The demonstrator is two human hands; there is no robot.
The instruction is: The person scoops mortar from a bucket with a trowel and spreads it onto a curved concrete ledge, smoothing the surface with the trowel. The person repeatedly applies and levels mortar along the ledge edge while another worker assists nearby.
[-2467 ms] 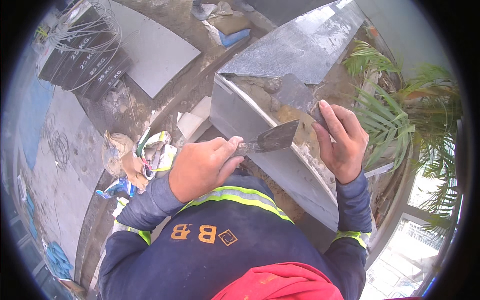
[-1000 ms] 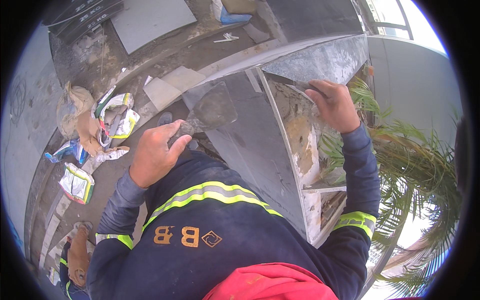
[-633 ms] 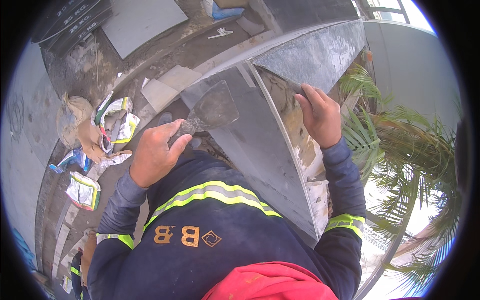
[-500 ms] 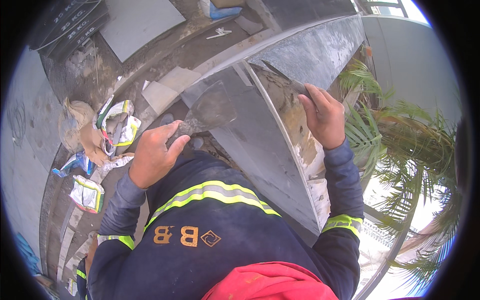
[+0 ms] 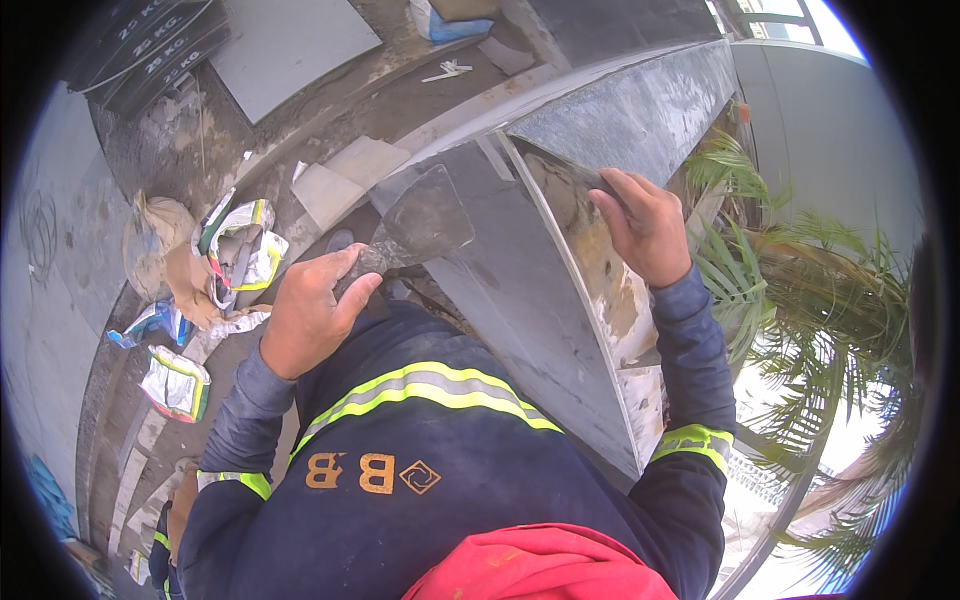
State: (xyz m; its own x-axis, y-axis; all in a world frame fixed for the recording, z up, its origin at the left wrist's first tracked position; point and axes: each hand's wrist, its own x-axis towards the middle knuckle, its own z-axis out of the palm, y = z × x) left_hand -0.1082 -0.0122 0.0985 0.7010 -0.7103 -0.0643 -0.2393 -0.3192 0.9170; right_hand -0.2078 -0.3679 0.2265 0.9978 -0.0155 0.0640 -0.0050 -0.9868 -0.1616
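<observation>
My left hand (image 5: 312, 308) is closed round the handle of a trowel (image 5: 428, 218). Its flat, mortar-smeared blade points away from me, over the dark grey face of a low wall. On the right, my right hand (image 5: 645, 225) pinches the near edge of a grey stone slab (image 5: 625, 110), thumb below and fingers at the rim. This slab lies along the far part of the wall top. Nearer than it, rough brown and whitish mortar (image 5: 612, 290) covers the wall top beside the thin upright edge of the facing. My right fingertips are partly hidden against the slab.
Torn, opened bags (image 5: 245, 250) litter the ground at left, near loose tile pieces (image 5: 345, 180). A large grey sheet (image 5: 292, 50) lies at the far left. Palm fronds (image 5: 800, 270) crowd the wall's right side. Part of another person's clothing (image 5: 163, 545) shows at lower left.
The view has shifted slightly, so the surroundings sit a little lower and further right. My left hand keeps the trowel in nearly the same place; my right hand stays at the slab's edge.
</observation>
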